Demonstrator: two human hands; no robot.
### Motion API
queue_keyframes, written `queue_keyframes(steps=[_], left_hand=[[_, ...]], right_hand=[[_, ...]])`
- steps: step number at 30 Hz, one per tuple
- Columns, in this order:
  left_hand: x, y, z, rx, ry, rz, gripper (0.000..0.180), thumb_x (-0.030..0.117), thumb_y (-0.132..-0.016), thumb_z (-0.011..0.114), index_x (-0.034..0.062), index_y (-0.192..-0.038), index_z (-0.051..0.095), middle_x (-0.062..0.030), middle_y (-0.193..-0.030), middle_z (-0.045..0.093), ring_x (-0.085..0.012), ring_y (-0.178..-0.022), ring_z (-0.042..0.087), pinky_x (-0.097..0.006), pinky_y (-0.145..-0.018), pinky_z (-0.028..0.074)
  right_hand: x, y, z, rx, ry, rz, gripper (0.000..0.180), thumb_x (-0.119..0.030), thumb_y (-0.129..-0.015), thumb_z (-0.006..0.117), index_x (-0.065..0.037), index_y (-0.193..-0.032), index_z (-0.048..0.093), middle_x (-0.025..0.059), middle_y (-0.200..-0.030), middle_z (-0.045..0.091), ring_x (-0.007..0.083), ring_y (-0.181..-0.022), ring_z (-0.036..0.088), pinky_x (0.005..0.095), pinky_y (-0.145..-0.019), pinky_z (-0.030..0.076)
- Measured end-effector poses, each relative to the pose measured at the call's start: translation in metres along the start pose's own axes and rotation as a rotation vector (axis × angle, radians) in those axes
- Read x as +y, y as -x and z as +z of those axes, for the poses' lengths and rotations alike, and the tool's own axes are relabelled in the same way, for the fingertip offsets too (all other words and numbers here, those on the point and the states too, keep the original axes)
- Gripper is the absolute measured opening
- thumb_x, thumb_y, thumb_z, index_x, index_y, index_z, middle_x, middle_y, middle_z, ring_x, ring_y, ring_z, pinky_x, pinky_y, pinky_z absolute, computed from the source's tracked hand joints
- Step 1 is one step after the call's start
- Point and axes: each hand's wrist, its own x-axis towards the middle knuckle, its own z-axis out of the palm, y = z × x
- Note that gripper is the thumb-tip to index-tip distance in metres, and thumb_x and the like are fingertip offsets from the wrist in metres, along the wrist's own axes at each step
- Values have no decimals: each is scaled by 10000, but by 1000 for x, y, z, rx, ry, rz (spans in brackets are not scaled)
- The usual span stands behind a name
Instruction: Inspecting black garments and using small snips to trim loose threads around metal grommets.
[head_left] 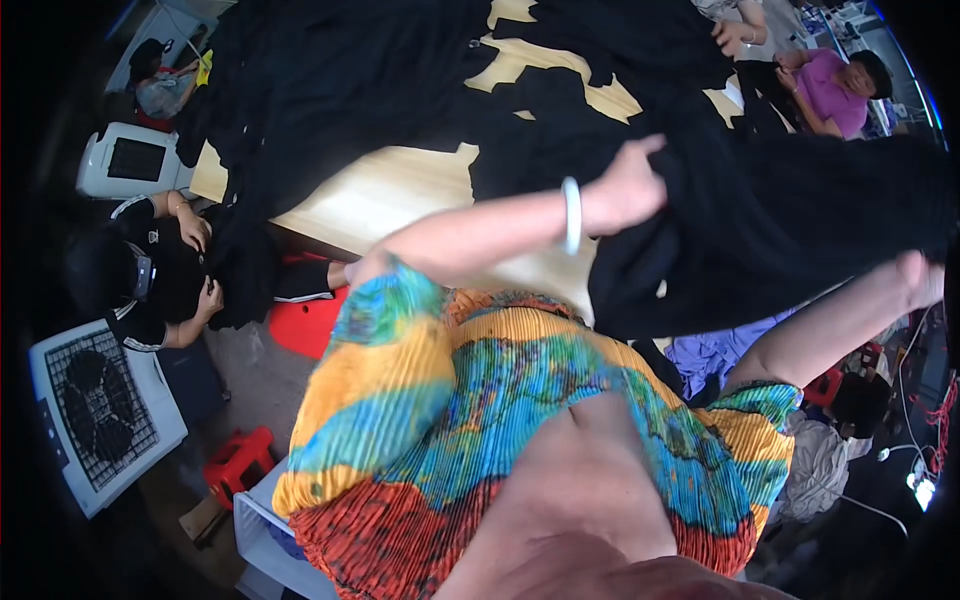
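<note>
A piece of black cloth [770, 220] stretches between my two hands over the near right side of the table. My left hand [628, 190], with a pale bangle at its wrist, is closed on the left part of the cloth. Out at the right rim, my right hand [925, 280] is at the cloth's far right end. Its fingers are dark and partly cut off, so their hold cannot be made out. More black cloth [350, 90] lies spread over the table, and the pale wooden tabletop [390, 190] shows through gaps in it.
At the left, a person in black [150, 270] handles dark cloth near a white fan unit [110, 410]. A red stool [240, 465] stands on the floor. Beyond the table at right sits a person in a purple top [835, 90]. Purple cloth [715, 350] hangs below the near edge.
</note>
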Motion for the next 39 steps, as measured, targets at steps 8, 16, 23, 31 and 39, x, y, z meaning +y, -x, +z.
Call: queue_keyframes(steps=[8, 16, 23, 31, 39], left_hand=[[136, -108, -63, 10, -684, 397, 635, 143, -695, 656, 24, -1222, 322, -145, -1099, 478, -235, -1010, 478, -303, -885, 374], [-20, -51, -244, 390, -1388, -408, 723, 422, -657, 644, -14, -1177, 397, -255, -1191, 401, -360, -1114, 403, -378, -925, 352], [-132, 16, -260, 555, -927, -653, 794, 338, -606, 704, -25, -1207, 335, -241, -1197, 422, -325, -1103, 435, -342, -929, 363], [-72, -21, -124, 510, -935, -41, 335, 209, -639, 581, -12, -887, 537, -238, -852, 570, -377, -826, 552, -396, -725, 454], [14, -88, -26, -60, -728, 518, 418, 188, -684, 581, -76, -995, 490, -201, -947, 508, -339, -902, 503, -368, -764, 419]], right_hand=[[66, -133, -79, 570, -100, 82, 189, -211, -699, 606, -99, -606, 485, 21, -523, 405, 139, -476, 368, 280, -529, 390], [247, 8, -199, 643, 505, 665, 483, -379, -658, 715, -121, -1024, 534, 80, -873, 535, 67, -447, 396, 152, -350, 307], [336, 180, -118, 390, 528, 1178, 198, -295, -791, 587, -121, -850, 513, 117, -914, 618, 23, -355, 296, 156, -323, 208], [291, 174, 3, -84, 304, 1139, 474, -444, -797, 539, -28, -1021, 500, 159, -1010, 567, 17, -361, 270, 163, -332, 238], [201, 88, 61, 196, 14, 646, 491, -407, -872, 408, -35, -1193, 414, 94, -1166, 475, 215, -1073, 462, 337, -909, 387]])
